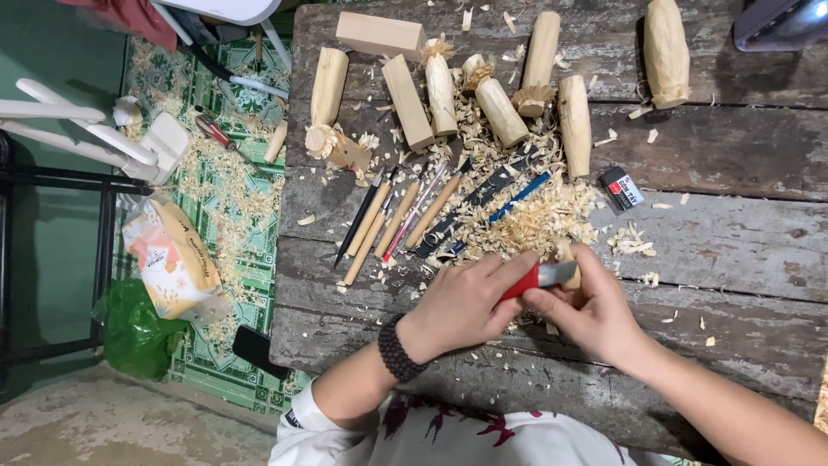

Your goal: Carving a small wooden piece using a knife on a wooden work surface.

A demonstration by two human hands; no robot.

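Left hand (461, 302) grips the red-handled knife (539, 277), right hand (586, 306) clasps a small wood piece (567, 266); shallow, controlled cuts seem wisest.

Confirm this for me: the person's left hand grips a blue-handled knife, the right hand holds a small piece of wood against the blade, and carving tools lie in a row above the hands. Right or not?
Not quite. The head view shows the knife in the left hand has a red handle, not blue. The rest stands: the right hand holds a small piece of wood against the blade, and carving tools lie in a row above the hands.
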